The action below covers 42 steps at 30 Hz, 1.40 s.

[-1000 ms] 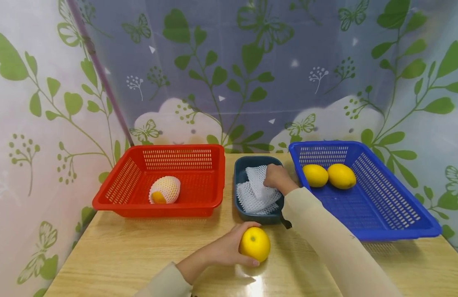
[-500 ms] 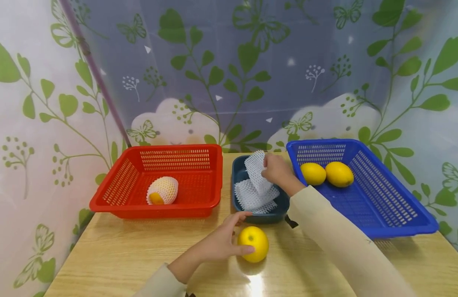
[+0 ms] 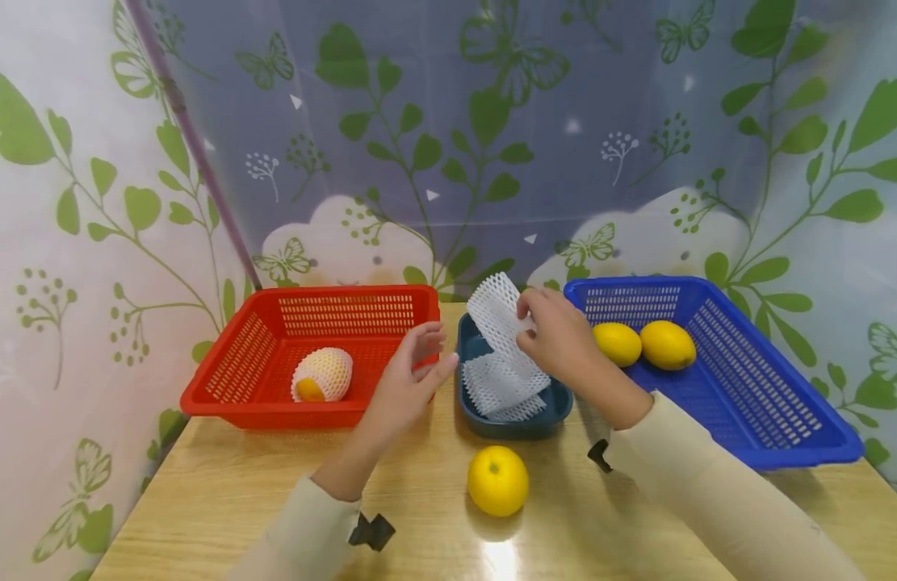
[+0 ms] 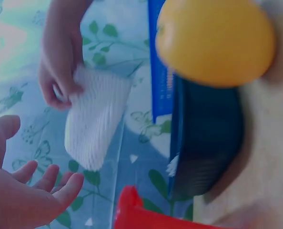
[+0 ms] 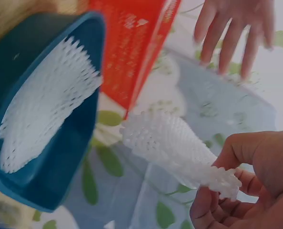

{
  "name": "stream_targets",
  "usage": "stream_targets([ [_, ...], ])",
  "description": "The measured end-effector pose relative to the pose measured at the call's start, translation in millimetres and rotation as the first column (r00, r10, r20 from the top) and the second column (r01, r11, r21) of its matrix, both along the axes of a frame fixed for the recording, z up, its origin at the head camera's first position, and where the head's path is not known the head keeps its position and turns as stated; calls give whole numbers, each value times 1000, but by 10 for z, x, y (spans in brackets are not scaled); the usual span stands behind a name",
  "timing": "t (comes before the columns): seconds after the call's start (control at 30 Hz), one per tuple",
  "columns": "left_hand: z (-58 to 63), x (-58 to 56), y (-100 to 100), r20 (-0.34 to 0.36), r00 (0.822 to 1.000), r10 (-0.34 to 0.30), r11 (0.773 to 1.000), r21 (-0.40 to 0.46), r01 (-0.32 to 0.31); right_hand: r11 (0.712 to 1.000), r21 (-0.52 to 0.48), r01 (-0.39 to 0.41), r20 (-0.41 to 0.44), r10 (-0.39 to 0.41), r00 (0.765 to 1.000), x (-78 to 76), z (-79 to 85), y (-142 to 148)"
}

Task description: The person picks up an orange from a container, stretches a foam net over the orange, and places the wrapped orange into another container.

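Observation:
My right hand point(image 3: 557, 335) pinches one end of a white foam fruit net point(image 5: 165, 143) between thumb and fingers. This net hangs over the dark teal bin point(image 3: 466, 411), where more white foam nets point(image 5: 51, 105) lie. Left of the bin, my left hand point(image 3: 404, 375) is raised with its fingers spread and nothing in them. In the head view it overlaps the red basket's right side. A round yellow orange point(image 3: 497, 482) rests on the table in front of the bin, apart from both hands; it looms large in the left wrist view.
The red basket point(image 3: 288, 415) at the left holds a fruit point(image 3: 323, 374) in a foam net. Two yellow oval fruits point(image 3: 668, 345) lie in the blue basket point(image 3: 775, 460) at the right. A patterned curtain point(image 3: 419, 121) stands behind the wooden table point(image 3: 223, 500).
My left hand has let go of the orange and moved up and left toward the red basket. My right hand has lifted the foam net up from the bin.

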State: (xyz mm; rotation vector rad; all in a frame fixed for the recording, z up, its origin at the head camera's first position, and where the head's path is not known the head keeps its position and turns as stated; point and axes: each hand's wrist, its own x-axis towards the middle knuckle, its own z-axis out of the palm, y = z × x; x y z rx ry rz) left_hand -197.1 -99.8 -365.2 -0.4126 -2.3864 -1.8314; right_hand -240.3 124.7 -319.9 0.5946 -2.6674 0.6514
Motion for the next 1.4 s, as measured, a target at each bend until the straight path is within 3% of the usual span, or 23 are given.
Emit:
stream_targets([
  [0.13,50,-139,19,-54,998,33,999,11,-32,999,-6,-53,-79,52,995,236,-20,36],
  [0.27,21,-223,66,-74,997,14,1000,-22,-16,996,18,-89,-137,90,986,465,-109,36],
  [0.4,-2,-213,104,-58,998,18,997,-70,-22,991,28,-134,-194,137,971,635,-194,8],
  [0.57,-20,-186,121,-33,998,54,994,-92,-57,988,23,-156,-213,157,964,679,-233,-27],
  [0.77,-42,-181,108,-17,998,63,992,-109,-64,991,24,-129,-169,132,977,708,-185,9],
  [0.87,-41,-183,90,8,998,62,994,-90,-61,991,-22,-131,-123,127,984,733,-99,71],
  [0.97,-33,-191,67,46,999,29,999,-42,-27,978,-157,-140,-37,136,990,729,40,183],
  [1.07,-27,-193,44,108,993,-47,998,53,41,925,-356,-133,71,168,983,670,161,310],
  [1.17,-34,-177,29,182,973,-145,978,178,112,816,-565,-126,199,282,939,559,170,352],
  [1.27,-57,-142,39,241,942,-232,951,262,167,709,-697,-106,317,437,842,444,54,284],
  [1.33,-79,-115,60,266,919,-292,929,307,206,674,-732,-103,378,527,761,397,-53,219],
  [1.4,-104,-94,86,266,904,-336,914,324,244,656,-746,-114,407,585,702,377,-157,170],
])
